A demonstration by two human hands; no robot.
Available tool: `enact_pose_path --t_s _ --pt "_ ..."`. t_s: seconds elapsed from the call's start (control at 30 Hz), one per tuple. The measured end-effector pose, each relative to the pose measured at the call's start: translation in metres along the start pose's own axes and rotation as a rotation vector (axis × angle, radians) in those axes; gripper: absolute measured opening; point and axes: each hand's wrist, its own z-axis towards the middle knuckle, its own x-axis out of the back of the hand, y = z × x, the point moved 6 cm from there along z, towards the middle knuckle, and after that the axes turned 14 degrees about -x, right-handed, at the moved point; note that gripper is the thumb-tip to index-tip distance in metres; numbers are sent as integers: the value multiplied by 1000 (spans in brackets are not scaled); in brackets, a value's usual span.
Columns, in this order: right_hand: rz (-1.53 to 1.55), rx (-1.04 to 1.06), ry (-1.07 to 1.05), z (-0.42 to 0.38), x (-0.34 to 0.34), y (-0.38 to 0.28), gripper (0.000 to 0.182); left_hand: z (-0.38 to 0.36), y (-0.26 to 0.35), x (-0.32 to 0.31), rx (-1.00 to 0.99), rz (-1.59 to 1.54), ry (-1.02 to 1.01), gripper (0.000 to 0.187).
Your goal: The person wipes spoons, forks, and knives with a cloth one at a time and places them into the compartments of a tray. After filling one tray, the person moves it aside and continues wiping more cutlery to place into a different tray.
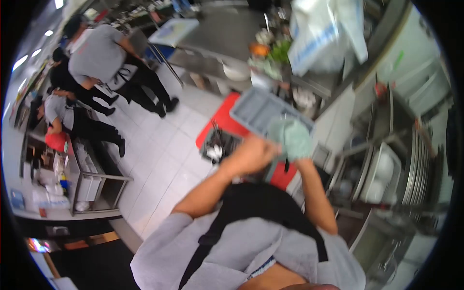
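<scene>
My right hand (303,162) is wrapped in or behind a pale green cloth (292,137), gripping it. A thin dark piece (287,164) sticks out below the cloth; its kind is not clear. My left hand (256,152) is closed, its fingertips at the cloth's left edge, and what they hold, if anything, is blurred. Just beyond my hands lies a grey compartment tray (246,108), partly covered by the cloth. Left of it, a dark container (223,140) holds what looks like cutlery (215,151). Red surfaces (227,121) show beneath and around these.
A steel counter (222,29) stands ahead with a white plastic bag (328,38), bowls and greens. Steel shelving (357,159) with white dishes (384,166) is on the right. Several people in aprons, one person (101,53) nearest, stand left on the tiled floor (159,159).
</scene>
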Motion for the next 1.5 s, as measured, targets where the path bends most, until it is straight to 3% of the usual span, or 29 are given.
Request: enact_pose_path --t_s 0.03,0.07,0.1,0.2,0.3,0.4,0.43,0.53,0.6,0.67,0.7,0.73,0.8,0.87,0.93,1.0,1.17,1.23,1.33,1.43,1.5 --pt "280 49 199 -7 10 1 24 5 -6 9 1 -97 142 33" --pt "174 -12 80 4 31 -17 26 11 5 25 -146 -78 372 28" --pt "291 -92 -20 2 32 -16 30 16 20 36 -103 -127 380 21" --pt "740 -133 -102 -14 16 -9 37 34 18 29 -277 -200 409 17" --pt "551 -70 -149 -48 -6 11 41 41 16 36 -414 -79 493 11" --pt "373 15 -123 -88 -24 20 40 46 4 48 -408 -85 704 9" --pt "311 51 -109 -98 -27 19 40 49 0 47 -389 -100 678 9" --pt "894 -346 -239 -127 -42 33 31 61 -22 15 -354 -143 604 8" --pt "873 -563 -456 -137 -82 49 35 67 -76 -25 -260 -127 507 17" --pt "588 -625 -609 -135 -107 55 32 62 -136 -63 -121 -13 389 23" --pt "318 -577 -646 -129 -115 55 26 56 -161 -80 -50 2 295 28" --pt "362 -675 -624 -140 -141 72 22 45 -182 -96 25 15 201 32" --pt "701 -884 -542 -170 -185 106 19 28 -222 -125 139 -110 106 27" --pt "1295 -1070 -388 -192 -206 127 21 15 -246 -139 227 -129 38 23" --pt "1328 -1117 -343 -186 -229 159 30 4 -260 -144 281 -50 -5 20" --pt "1003 -1081 -279 -175 -232 182 31 -4 -271 -150 302 57 -21 17" --pt "749 -1077 -332 -196 -262 235 34 -18 -260 -163 353 171 -164 29" --pt "623 -1040 -174 -206 -257 230 30 -21 -256 -169 338 241 -222 36" --pt "547 -886 -743 -209 -240 183 40 -21 -250 -177 318 296 -249 38" --pt "154 -563 -862 -173 -209 128 28 -18 -254 -180 329 330 -247 32" --pt "104 -473 -793 -164 -210 115 29 -17 -257 -181 329 366 -243 27"
